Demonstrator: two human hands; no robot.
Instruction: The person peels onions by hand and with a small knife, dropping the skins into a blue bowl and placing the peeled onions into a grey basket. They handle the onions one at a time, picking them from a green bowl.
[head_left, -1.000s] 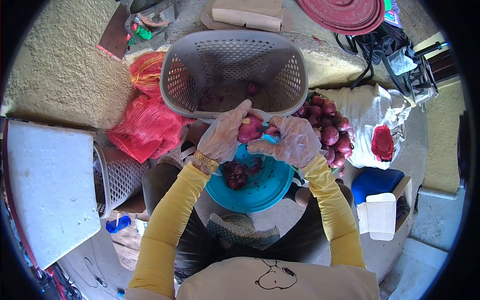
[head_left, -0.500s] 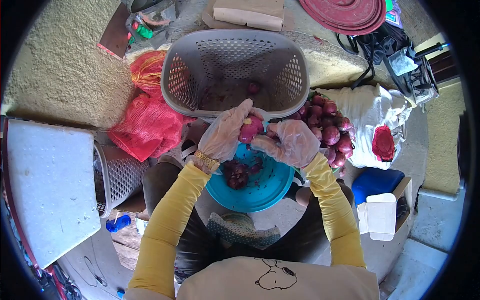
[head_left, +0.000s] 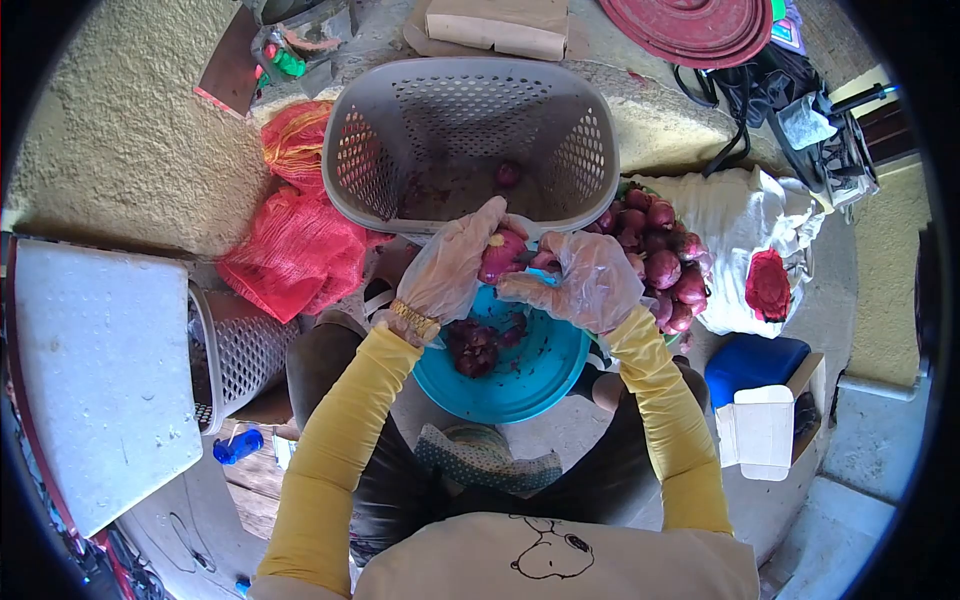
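Observation:
My left hand (head_left: 452, 262), in a clear plastic glove, is closed around a red onion (head_left: 502, 254) above the basin. A paler spot shows on the onion's top. My gloved right hand (head_left: 588, 280) is closed beside it, thumb and fingers pinched near the onion's right side. A short grey blade, seemingly of a small knife (head_left: 528, 257), shows between the right fingers and the onion; its handle is hidden. Below both hands, a turquoise basin (head_left: 545, 385) holds dark onion skins (head_left: 472, 348) and scraps.
A grey perforated basket (head_left: 470, 95) with one onion (head_left: 508, 174) inside stands just ahead. Several red onions (head_left: 662, 268) are heaped at right beside a white sack (head_left: 735, 215). A red mesh bag (head_left: 295, 255), second basket (head_left: 245, 345) and white board (head_left: 105, 370) lie left.
My right hand has shifted slightly left and turned a little, and a grey blade now shows at the onion's side. The left hand keeps its hold on the onion.

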